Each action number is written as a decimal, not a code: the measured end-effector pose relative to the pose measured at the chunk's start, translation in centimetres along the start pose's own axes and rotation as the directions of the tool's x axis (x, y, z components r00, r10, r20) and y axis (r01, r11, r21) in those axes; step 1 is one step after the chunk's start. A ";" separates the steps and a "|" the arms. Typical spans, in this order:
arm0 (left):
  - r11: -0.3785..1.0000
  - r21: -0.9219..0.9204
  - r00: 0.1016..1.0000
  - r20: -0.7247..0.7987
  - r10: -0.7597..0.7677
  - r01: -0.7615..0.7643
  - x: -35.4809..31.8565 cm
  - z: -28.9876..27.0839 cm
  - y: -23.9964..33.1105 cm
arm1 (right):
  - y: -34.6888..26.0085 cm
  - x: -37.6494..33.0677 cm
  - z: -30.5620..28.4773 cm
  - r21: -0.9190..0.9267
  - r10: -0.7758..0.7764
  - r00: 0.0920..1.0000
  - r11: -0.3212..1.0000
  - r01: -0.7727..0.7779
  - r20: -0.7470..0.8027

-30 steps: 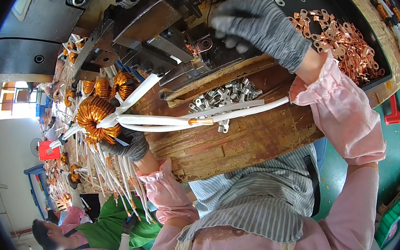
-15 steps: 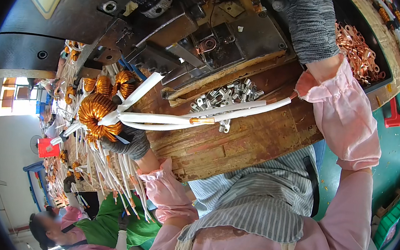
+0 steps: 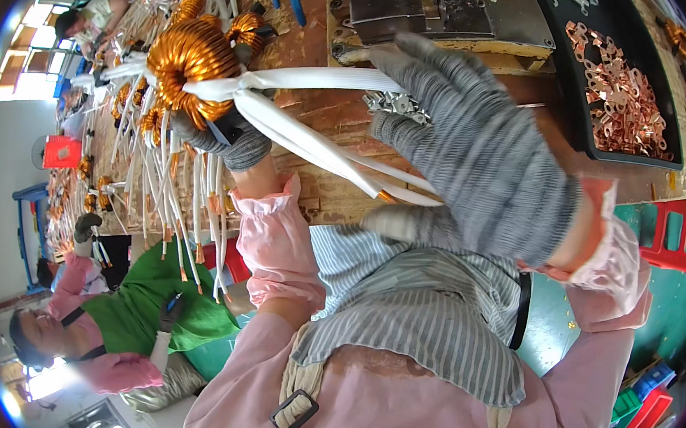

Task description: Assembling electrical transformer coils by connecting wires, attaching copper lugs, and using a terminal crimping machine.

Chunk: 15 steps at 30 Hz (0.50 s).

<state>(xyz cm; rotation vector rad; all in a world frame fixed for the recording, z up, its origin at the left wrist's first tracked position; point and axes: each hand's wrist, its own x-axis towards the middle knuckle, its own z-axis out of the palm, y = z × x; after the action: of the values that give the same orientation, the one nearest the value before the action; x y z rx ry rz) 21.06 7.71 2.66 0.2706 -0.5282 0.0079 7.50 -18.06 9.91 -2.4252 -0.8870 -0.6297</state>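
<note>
Coil (image 3: 194, 58) held over the bench (image 3: 320, 197), its white leads (image 3: 301, 137) trailing right.
The left hand (image 3: 222, 138) seems to clasp it from below, fingers partly hidden; the right hand (image 3: 481, 153) spreads open by the leads, contact unclear. Steadying the coil and pinching lightly near the lead ends, clear of the silver lugs (image 3: 395, 106), should serve well.

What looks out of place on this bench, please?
Silver metal pieces lie loose on the wooden bench, partly hidden by the right hand, whereas copper pieces sit in a black tray; that looks slightly untidy.
</note>
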 end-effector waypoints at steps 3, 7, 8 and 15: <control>0.985 -0.105 0.984 0.127 -0.125 0.139 -0.8 0.6 0.0 | -0.1 -1.3 1.3 0.062 0.056 0.987 0.996 -0.066 0.148; 0.960 -0.201 0.957 0.256 -0.139 0.193 -2.8 1.9 -0.8 | 1.2 -2.9 2.1 0.575 0.061 0.967 0.794 -0.197 0.247; 0.966 -0.167 0.960 0.234 -0.156 0.198 -3.1 2.2 -1.1 | 1.5 -3.4 2.3 0.658 0.041 0.976 0.733 -0.174 0.213; 0.866 0.426 0.964 -0.156 -0.215 0.262 -2.7 2.2 0.0 | 4.9 -2.8 0.9 0.348 0.152 0.982 0.920 -0.181 0.110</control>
<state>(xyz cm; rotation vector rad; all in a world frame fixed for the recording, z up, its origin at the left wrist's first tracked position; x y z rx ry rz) 17.62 7.34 3.09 0.7803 -0.3807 -0.0999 9.21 -22.15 6.26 -2.1761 -0.7411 -0.2783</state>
